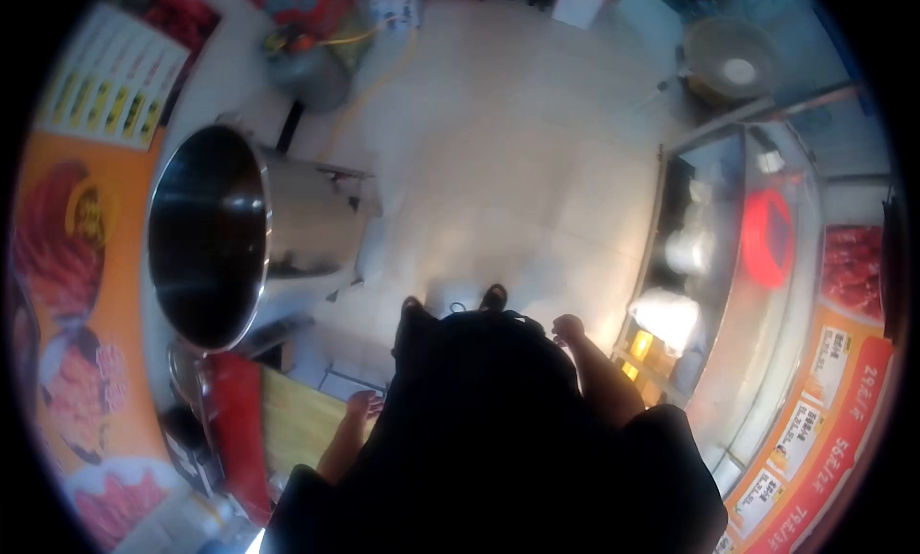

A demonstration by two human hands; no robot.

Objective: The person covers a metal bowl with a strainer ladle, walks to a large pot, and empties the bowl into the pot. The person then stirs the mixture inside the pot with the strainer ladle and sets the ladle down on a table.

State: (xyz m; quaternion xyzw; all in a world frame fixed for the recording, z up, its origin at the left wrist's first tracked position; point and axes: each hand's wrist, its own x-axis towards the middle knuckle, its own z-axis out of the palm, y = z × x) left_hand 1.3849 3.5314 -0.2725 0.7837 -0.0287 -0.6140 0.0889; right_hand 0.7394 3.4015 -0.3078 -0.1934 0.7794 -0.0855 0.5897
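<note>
Both my arms hang beside my dark-clothed body, seen from above. My left hand (362, 403) is at my left side, next to a yellowish board (302, 425), with its fingers loosely apart and nothing visible in them. On the other side, my right hand (567, 331) hangs over the floor, left of the counter shelves. Its fingers are loosely bent and somewhat blurred, and no object shows in it. A large shiny metal pot (311, 219) with a dark interior stands to my left, apart from my hand.
Tiled floor (489, 180) stretches ahead. On the right runs a counter with a red round basin (768, 238) and white bags (666, 319). A gas cylinder (311, 75) with a yellow hose stands ahead left. Food posters (72, 266) line the left edge.
</note>
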